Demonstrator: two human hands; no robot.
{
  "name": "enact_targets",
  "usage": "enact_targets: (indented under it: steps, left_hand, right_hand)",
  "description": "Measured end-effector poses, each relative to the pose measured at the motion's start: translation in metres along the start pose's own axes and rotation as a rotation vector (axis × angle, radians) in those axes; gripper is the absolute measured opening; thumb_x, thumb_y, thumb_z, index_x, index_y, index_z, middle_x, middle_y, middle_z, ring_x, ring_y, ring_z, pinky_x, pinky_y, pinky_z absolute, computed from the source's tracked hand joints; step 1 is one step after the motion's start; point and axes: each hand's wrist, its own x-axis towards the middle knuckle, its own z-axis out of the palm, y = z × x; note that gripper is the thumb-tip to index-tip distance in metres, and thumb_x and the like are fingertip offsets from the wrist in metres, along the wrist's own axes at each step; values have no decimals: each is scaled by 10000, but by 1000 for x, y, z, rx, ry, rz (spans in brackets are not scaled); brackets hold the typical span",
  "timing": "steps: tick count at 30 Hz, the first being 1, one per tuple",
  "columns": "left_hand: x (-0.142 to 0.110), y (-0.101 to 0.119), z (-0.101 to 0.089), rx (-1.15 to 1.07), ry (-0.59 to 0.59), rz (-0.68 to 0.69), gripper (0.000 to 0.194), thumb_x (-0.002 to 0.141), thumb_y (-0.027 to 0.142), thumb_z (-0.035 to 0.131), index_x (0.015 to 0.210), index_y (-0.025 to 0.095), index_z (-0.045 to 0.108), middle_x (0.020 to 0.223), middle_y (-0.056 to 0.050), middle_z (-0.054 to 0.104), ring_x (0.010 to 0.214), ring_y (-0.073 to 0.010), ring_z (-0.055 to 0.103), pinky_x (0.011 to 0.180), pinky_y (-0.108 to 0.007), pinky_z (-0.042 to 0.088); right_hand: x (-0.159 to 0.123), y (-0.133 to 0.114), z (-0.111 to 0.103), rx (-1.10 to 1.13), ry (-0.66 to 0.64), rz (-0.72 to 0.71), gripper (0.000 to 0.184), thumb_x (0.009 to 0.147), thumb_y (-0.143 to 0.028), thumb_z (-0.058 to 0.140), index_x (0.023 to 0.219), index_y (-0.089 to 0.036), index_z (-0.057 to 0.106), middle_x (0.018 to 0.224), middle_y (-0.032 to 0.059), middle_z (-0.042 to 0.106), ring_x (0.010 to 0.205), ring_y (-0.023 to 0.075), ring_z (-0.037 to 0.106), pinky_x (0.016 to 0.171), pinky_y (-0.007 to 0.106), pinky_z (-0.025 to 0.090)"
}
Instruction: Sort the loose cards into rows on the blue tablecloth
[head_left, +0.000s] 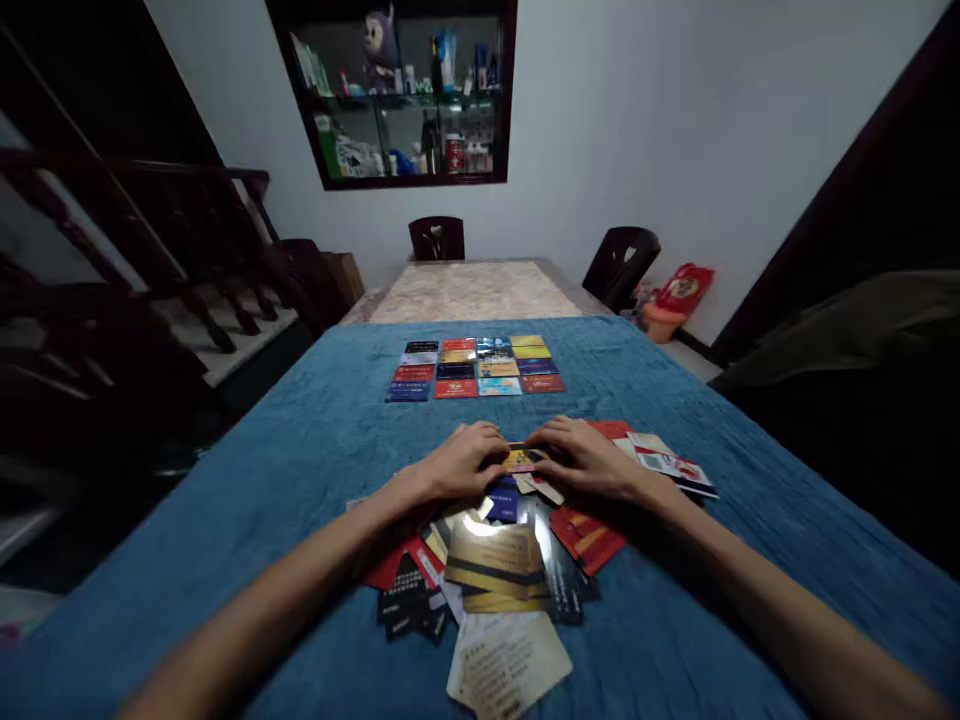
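Note:
Between my two hands a small yellow card (520,458) is held by its ends, above a loose heap of cards. My left hand (466,460) grips its left end with bent fingers, and my right hand (581,455) grips the right end. Below them the heap spreads towards me, with a gold card (496,560) on top, a blue card (503,499), red cards (589,535) and black cards (411,597). A cream card with print (511,665) lies nearest to me. Further off, several cards (456,371) lie in neat columns, partly overlapping.
A blue cloth (315,440) covers the near part of the table, and its pale marbled top (480,287) shows beyond. Dark chairs (621,265) stand around it. A wall cabinet (405,100) holds bottles and a plush toy. A red bag (684,288) sits at the right.

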Motion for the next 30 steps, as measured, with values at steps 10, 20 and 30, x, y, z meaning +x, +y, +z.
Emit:
enact_targets:
  steps: [10, 20, 30]
  left_hand:
    - [-33, 6, 1, -66, 87, -28, 259, 904, 260, 593, 1141, 169, 641, 1099, -96, 639, 1026, -222, 598, 919, -349, 466]
    - [-37, 8, 7, 15, 150, 25, 207, 927, 247, 540, 1060, 145, 662, 1018, -106, 667, 960, -209, 603, 865, -338, 466]
    - [-39, 6, 2, 113, 189, 92, 247, 971, 205, 437, 1019, 149, 672, 883, -79, 701, 841, -177, 610, 783, -299, 441]
  right_hand:
    - [-2, -23, 5, 18, -6, -111, 321, 926, -335, 574, 1212, -193, 615, 1133, 104, 657, 1047, 237, 590, 905, 394, 470]
    - [-1, -29, 6, 27, 11, -142, 274, 933, -304, 555, 1168, -201, 652, 1117, 106, 670, 1027, 230, 588, 916, 420, 474]
    - [0, -29, 7, 24, 7, -110, 278, 914, -284, 575, 1166, -191, 649, 1101, 106, 681, 1019, 239, 580, 911, 420, 447]
